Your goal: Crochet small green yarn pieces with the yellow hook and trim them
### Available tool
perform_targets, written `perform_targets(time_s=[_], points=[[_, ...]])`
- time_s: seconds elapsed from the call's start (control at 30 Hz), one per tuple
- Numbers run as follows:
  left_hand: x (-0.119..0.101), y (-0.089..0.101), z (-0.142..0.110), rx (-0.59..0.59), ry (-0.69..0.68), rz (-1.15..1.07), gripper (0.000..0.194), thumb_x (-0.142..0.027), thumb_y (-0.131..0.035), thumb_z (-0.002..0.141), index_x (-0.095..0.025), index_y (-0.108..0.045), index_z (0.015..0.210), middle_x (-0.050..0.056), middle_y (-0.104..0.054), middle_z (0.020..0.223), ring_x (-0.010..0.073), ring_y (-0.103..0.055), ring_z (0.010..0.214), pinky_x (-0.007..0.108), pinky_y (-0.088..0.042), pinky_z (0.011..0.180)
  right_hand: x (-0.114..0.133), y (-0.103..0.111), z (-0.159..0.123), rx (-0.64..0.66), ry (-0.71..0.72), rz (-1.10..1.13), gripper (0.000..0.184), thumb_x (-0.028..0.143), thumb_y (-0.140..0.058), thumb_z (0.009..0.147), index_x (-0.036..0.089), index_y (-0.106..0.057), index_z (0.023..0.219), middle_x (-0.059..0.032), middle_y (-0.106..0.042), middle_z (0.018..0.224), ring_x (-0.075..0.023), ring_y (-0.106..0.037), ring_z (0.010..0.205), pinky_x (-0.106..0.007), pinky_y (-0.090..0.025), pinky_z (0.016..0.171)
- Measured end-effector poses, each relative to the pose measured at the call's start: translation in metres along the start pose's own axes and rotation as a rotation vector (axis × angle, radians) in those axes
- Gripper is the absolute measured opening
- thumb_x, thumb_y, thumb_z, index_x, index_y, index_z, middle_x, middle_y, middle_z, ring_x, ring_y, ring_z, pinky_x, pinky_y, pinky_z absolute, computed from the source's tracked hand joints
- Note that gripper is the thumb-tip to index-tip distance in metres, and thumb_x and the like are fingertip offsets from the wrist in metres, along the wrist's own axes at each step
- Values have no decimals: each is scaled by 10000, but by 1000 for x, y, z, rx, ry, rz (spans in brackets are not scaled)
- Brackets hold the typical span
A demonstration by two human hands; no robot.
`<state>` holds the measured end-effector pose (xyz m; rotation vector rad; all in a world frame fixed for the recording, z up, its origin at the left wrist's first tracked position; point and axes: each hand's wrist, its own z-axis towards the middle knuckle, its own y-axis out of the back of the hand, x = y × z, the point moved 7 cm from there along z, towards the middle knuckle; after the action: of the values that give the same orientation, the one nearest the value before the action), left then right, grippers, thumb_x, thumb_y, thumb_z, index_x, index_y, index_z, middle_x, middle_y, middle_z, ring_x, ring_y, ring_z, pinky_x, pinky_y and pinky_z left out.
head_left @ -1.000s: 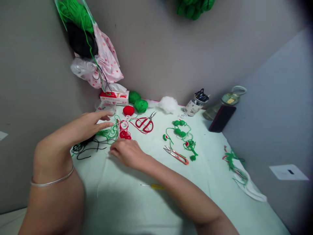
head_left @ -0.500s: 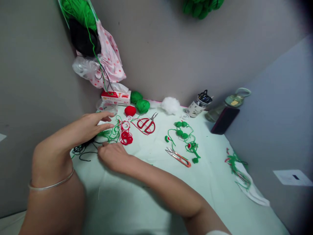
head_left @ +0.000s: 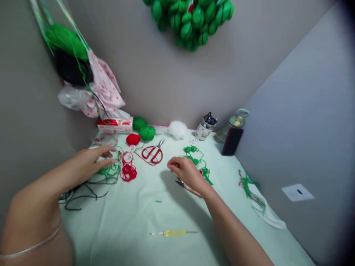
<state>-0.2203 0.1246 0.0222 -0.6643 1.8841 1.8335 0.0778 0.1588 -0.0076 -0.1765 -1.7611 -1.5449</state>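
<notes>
My left hand [head_left: 101,158] is over the green yarn strands [head_left: 111,171] at the left, thumb and fingers apart. Black yarn strands [head_left: 74,195] lie below its wrist. Beside its fingertips are red yarn [head_left: 129,172] and white yarn. My right hand [head_left: 185,170] hovers mid-table with fingers curled together; whatever they may hold does not show. Under that hand are orange-handled thread snips [head_left: 193,191], partly covered, and small green crocheted pieces [head_left: 195,161] on a strand. Nearer me lies a thin tool with a yellow handle [head_left: 174,233].
Red-handled scissors [head_left: 152,154], a red yarn ball [head_left: 133,139], green yarn balls [head_left: 147,133] and white stuffing [head_left: 178,130] lie toward the wall. A pen cup [head_left: 205,127], bottle [head_left: 237,120] and phone [head_left: 232,142] stand at the back right. Green trimmings [head_left: 251,190] lie on the right edge.
My right hand has left the black and green strands and moved right, over the snips. My left hand stays by the green yarn. The view has shifted, bringing in the yellow-handled tool.
</notes>
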Motion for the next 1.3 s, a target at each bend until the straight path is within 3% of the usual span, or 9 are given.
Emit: perform_targets(time_s=[0.1, 0.2, 0.37, 0.5, 0.73, 0.9, 1.0, 1.13, 1.3], points=[[-9, -11, -1, 92, -34, 88, 556, -599, -497, 788, -226, -699, 1147, 119, -741, 1239, 376, -677, 1135, 491, -506, 1002, 8, 23, 28, -126, 42, 122, 235, 274, -515, 941, 160, -712, 881, -20, -709, 673, -128, -578, 559, -235, -410, 559], [-17, -14, -3, 98, -92, 105, 560, -578, -501, 830, -219, -679, 1221, 119, -716, 1291, 349, -657, 1181, 450, -489, 1027, 41, 32, 67, -202, 147, 207, 242, 306, -537, 937, 163, -729, 904, -30, -744, 777, -136, -620, 651, -237, -460, 620], [-15, -4, -10, 50, -95, 52, 453, -549, -572, 835, -309, -721, 1188, 63, -749, 1242, 367, -671, 1157, 460, -496, 1012, 118, 21, 129, -254, 301, 254, 167, 280, -604, 917, 203, -748, 956, -15, -772, 948, -144, -669, 831, -249, -498, 795], [0, 13, -18, -1, -56, 27, 527, -614, -554, 849, -304, -688, 1253, 82, -723, 1294, 374, -657, 1182, 475, -483, 1028, 164, 9, 177, -301, 306, 256, 230, 272, -635, 918, 191, -693, 1126, -48, -756, 1065, -162, -668, 956, -290, -488, 920], [26, 42, -33, -105, 17, 11, 527, -610, -555, 861, -255, -698, 1223, 87, -736, 1258, 335, -680, 1134, 399, -533, 962, 187, -11, 228, -323, 255, 240, 112, 253, -613, 913, 215, -712, 951, -41, -744, 977, -203, -668, 963, -364, -493, 929], [34, 41, -29, -91, 6, -2, 505, -591, -562, 853, -251, -708, 1196, 86, -741, 1238, 329, -683, 1113, 403, -525, 971, 180, -14, 230, -316, 303, 253, 128, 220, -587, 921, 181, -709, 929, -37, -738, 913, -176, -671, 911, -324, -490, 909], [39, 31, -16, -49, -5, -21, 462, -536, -582, 832, -226, -730, 1141, 103, -752, 1212, 335, -688, 1096, 430, -510, 989, 179, 0, 219, -385, 356, 372, 175, 224, -496, 974, 174, -663, 977, -32, -720, 929, -145, -677, 875, -290, -502, 874], [42, 11, 6, -67, -19, -44, 438, -452, -576, 830, -197, -720, 1156, 113, -745, 1224, 319, -685, 1113, 424, -504, 998, 180, 37, 183, -515, 482, 721, 159, 328, -420, 1028, 243, -552, 1059, -9, -685, 1054, -87, -682, 780, -213, -516, 714], [43, -24, 34, -147, -42, -46, 558, -314, -524, 851, -198, -561, 1396, 120, -642, 1384, 255, -666, 1133, 374, -498, 994, 156, 66, 114, -531, 451, 899, 164, 413, -487, 1002, 253, -517, 979, 47, -622, 808, -44, -577, 551, -170, -439, 529]])
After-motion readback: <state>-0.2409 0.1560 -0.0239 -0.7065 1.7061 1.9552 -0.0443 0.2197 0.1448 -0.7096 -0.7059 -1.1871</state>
